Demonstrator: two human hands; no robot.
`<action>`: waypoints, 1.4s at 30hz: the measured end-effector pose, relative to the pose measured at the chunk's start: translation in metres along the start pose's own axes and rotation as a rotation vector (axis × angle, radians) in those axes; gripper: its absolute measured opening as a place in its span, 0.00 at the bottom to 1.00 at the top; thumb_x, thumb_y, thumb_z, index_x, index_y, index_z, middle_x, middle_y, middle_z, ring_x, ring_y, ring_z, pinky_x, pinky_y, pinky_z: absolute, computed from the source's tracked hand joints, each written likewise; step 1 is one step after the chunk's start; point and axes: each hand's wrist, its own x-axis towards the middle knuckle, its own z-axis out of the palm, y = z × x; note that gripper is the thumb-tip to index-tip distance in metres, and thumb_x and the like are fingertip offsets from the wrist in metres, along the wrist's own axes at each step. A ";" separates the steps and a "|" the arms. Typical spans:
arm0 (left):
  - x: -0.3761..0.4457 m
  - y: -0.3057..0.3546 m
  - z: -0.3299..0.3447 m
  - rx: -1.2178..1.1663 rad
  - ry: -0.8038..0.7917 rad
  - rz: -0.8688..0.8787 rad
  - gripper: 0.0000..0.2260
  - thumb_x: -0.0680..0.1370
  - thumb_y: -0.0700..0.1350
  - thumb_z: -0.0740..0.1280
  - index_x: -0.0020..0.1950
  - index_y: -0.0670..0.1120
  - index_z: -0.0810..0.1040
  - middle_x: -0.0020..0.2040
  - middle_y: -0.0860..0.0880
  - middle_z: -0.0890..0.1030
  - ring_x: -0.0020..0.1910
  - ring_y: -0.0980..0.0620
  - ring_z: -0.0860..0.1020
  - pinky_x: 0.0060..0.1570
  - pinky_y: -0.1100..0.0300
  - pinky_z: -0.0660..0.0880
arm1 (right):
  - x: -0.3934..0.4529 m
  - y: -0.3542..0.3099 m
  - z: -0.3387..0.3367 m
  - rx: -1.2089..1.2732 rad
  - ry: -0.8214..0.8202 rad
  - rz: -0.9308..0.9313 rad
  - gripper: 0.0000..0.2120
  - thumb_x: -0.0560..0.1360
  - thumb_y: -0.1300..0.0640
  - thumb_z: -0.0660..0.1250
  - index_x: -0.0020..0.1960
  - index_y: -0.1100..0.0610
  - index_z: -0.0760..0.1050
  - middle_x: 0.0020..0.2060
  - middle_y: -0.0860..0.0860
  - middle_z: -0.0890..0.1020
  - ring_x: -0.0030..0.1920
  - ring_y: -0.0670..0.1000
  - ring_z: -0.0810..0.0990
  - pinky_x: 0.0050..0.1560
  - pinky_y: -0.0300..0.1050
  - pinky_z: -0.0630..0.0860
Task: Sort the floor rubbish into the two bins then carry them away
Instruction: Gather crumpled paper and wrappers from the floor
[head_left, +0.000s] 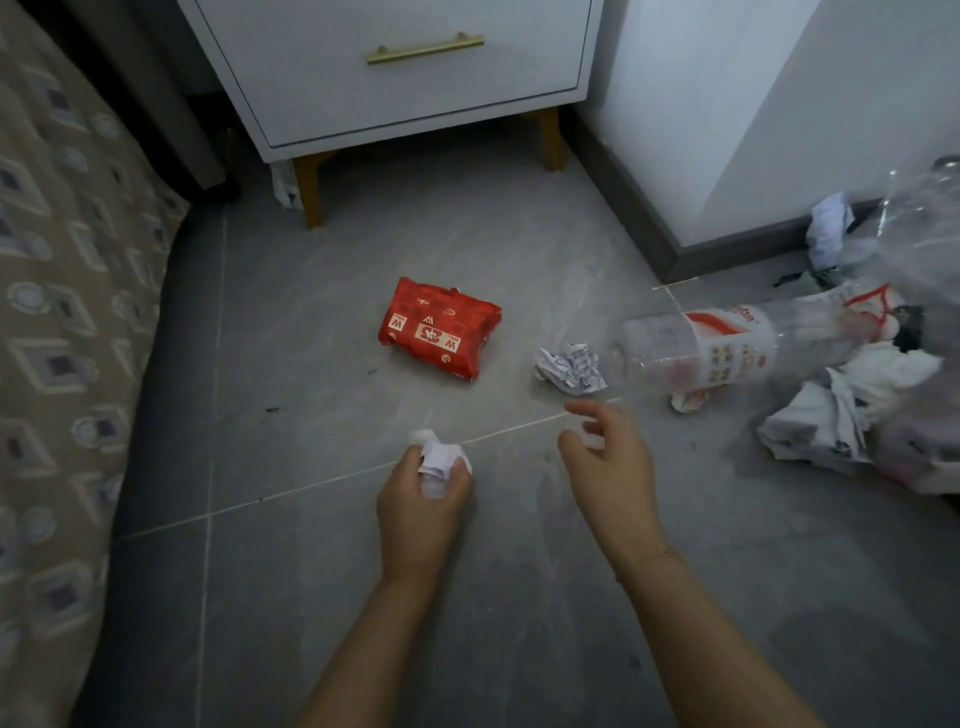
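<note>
My left hand (421, 499) is shut on a crumpled white paper ball (435, 457), low over the grey floor. My right hand (608, 452) hangs open with fingers spread, just below a crumpled printed paper (571, 364). A red snack wrapper (441, 327) lies on the floor ahead of both hands. A clear plastic bottle (717, 343) with a red and white label lies on its side at the right, blurred. No bin is in view.
More crumpled paper (821, 421) and clear plastic (914, 218) pile up at the right edge by the wall. A white nightstand (395, 73) on wooden legs stands ahead. A patterned bed (62, 291) runs along the left.
</note>
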 end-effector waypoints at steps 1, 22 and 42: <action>-0.006 -0.005 0.004 -0.003 0.036 0.017 0.06 0.74 0.45 0.71 0.42 0.45 0.76 0.36 0.50 0.79 0.37 0.50 0.78 0.39 0.56 0.74 | 0.007 -0.001 0.001 -0.125 -0.015 -0.117 0.17 0.74 0.64 0.64 0.62 0.54 0.74 0.62 0.50 0.73 0.64 0.51 0.71 0.64 0.42 0.68; 0.001 -0.007 0.008 -0.180 0.086 0.085 0.14 0.78 0.48 0.60 0.57 0.39 0.72 0.53 0.46 0.74 0.52 0.49 0.74 0.49 0.67 0.67 | 0.002 0.017 -0.001 0.418 -0.209 0.332 0.14 0.80 0.62 0.57 0.65 0.58 0.70 0.55 0.56 0.79 0.52 0.54 0.78 0.48 0.45 0.77; -0.041 0.060 0.041 -0.143 -0.232 -0.007 0.05 0.75 0.45 0.70 0.40 0.48 0.81 0.50 0.48 0.74 0.48 0.55 0.76 0.47 0.71 0.71 | -0.024 0.018 -0.015 0.954 0.001 0.598 0.25 0.69 0.55 0.74 0.62 0.59 0.70 0.54 0.61 0.82 0.50 0.59 0.83 0.46 0.56 0.81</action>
